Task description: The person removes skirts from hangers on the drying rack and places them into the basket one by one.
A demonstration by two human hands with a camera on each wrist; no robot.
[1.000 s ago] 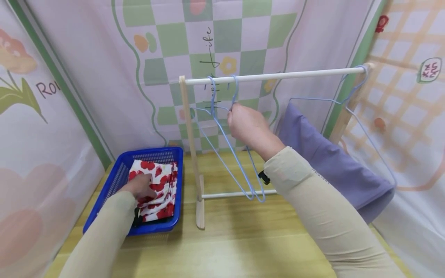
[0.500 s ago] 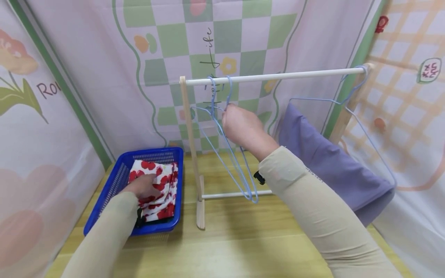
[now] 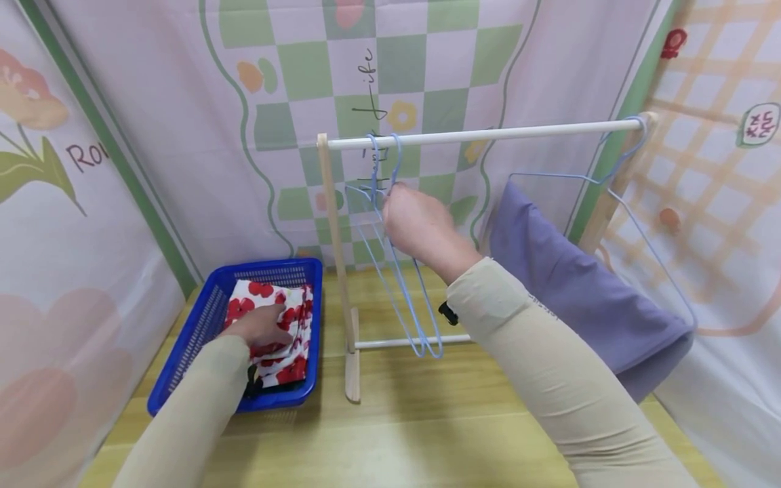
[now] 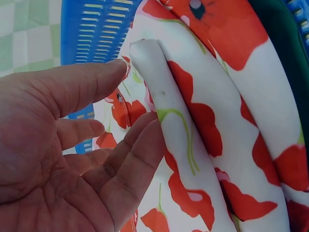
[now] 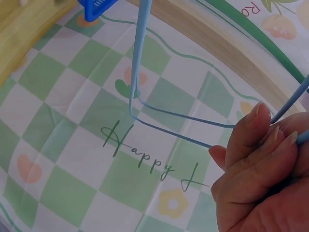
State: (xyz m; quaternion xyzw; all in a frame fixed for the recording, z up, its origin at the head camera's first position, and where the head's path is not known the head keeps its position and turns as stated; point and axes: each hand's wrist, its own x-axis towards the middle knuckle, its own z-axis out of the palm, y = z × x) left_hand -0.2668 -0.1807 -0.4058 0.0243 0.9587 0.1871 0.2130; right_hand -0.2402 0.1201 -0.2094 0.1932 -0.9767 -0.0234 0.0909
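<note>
My left hand (image 3: pixel 259 327) reaches into the blue plastic basket (image 3: pixel 318 305) over a folded white cloth with red flowers (image 3: pixel 291 371). In the left wrist view its thumb and fingers (image 4: pixel 140 164) are apart, and the fingertips touch a fold of the cloth. My right hand (image 3: pixel 421 224) grips a light blue hanger (image 3: pixel 396 157) just below its hook, which hangs on the rack's white rod (image 3: pixel 488 135). In the right wrist view the fingers curl round the hanger's neck. A second blue hanger (image 3: pixel 374 159) hangs close to its left.
The wooden rack post (image 3: pixel 334 237) stands between the basket and the hangers. At the rod's right end a hanger (image 3: pixel 649 244) carries a purple cloth (image 3: pixel 567 291). Everything stands on a wood-grain table (image 3: pixel 390 434) before patterned curtains. Dark green cloth (image 4: pixel 277 38) lies under the flowered one.
My right hand has slid the gripped hanger leftward along the rod, closer to the other hanger. My left hand has moved slightly right over the flowered cloth.
</note>
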